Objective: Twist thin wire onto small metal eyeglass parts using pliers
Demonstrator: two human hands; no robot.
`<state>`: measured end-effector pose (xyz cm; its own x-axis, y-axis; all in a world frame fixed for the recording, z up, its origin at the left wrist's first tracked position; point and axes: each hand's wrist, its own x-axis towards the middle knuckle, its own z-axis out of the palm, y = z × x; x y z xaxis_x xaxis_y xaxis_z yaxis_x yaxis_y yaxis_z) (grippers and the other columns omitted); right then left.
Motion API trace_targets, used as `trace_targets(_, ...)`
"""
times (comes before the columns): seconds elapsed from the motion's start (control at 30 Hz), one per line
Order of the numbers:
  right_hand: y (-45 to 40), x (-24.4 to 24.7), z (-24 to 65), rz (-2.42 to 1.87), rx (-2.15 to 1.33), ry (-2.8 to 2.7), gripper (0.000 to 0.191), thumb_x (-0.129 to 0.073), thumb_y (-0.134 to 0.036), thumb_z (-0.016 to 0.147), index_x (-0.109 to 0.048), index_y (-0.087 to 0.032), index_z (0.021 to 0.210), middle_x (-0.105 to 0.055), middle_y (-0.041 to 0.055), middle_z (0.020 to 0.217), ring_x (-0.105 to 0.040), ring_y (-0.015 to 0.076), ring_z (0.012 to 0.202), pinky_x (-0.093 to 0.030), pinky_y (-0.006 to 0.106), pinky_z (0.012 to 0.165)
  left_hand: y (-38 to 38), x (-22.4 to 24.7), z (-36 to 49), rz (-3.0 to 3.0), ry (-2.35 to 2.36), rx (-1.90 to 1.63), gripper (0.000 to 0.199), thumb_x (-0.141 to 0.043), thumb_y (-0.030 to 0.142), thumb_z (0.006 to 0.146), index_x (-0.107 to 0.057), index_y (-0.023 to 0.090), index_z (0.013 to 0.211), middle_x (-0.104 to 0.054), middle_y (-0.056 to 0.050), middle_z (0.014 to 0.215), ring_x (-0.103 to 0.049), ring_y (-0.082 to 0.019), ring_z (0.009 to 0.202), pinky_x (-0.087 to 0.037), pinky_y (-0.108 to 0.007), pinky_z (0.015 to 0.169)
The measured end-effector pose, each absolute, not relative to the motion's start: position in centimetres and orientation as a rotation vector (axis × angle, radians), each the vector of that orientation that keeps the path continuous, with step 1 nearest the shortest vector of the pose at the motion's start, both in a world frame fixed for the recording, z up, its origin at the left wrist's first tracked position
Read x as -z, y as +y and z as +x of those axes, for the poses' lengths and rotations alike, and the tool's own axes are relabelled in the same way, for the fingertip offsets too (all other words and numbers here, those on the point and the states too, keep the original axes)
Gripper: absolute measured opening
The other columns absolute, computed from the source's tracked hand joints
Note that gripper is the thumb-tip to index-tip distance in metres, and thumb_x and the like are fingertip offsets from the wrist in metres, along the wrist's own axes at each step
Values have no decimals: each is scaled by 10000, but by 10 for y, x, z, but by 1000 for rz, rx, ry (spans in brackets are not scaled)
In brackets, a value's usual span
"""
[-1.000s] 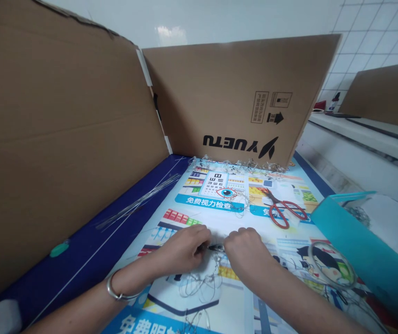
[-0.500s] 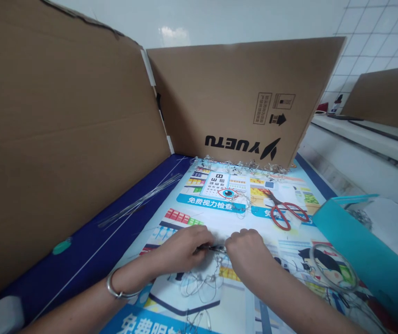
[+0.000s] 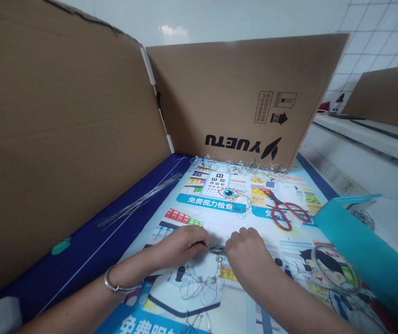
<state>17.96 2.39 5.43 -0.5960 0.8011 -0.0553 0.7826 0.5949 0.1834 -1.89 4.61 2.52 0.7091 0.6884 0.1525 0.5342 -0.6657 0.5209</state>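
Over the middle of the printed poster, my left hand is closed, with its thumb and fingertips at the left end of a small dark metallic piece. Facing it, my right hand is closed in a fist around the other end of that piece. What exactly the piece is cannot be made out. Thin wire loops hang or lie just below it. More bent wire lies near the poster's lower edge.
Red-handled scissors lie at the right behind my hands. A wire coil and a teal box are farther right. Straight wires lie at the left. Cardboard panels stand behind and left. Wire pieces line the back.
My left hand has turned slightly and its fingers have shifted a little at the metallic piece. My right hand has hardly moved. The view has shifted slightly.
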Motion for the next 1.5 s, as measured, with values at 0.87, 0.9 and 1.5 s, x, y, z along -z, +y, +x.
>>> trace_targets(0.87, 24, -51, 179, 1317, -256, 2675, 94, -541, -65, 704, -595, -143, 709, -573, 83, 668, -542, 230, 657, -338, 326, 545, 47, -21, -20, 2516, 828, -473, 218, -385, 17, 772, -523, 180, 818, -556, -10, 791, -499, -131, 756, -371, -241, 688)
trace_targets(0.9, 24, -51, 179, 1316, -260, 2674, 95, -538, -64, 705, -594, -141, 711, -573, 85, 668, -543, 228, 653, -340, 325, 543, 47, -22, -20, 2522, 830, -470, 218, -387, 16, 768, -523, 180, 816, -554, -9, 791, -499, -130, 755, -370, -240, 687)
trace_targets(1.5, 30, -48, 182, 1279, -253, 2736, 86, -555, -62, 696, -571, -142, 670, -583, 80, 662, -539, 208, 654, -326, 313, 556, 43, -27, -18, 2569, 871, -414, 156, -405, 68, 823, -516, 179, 823, -550, -14, 797, -496, -133, 750, -367, -237, 671)
